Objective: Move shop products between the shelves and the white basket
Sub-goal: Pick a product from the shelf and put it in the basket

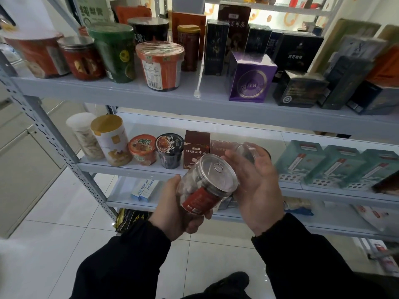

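Left hand (172, 210) grips the jar (205, 184) round its middle, likely light and slick; right hand (257, 186) pinches its clear cap (246, 151).

Bright, soft indoor light. Backlit glow behind top shelf (269, 8), washed out. Sheen on white floor tiles (71, 212); glint on jar (207, 180) metal top. Clear lid (248, 151) smeared. Wide-angle bowing: shelf edges curve, left upright (45, 130) leans. Boxes (356, 61) at right edge blurred; centre sharper. Faint shadows under shelves.
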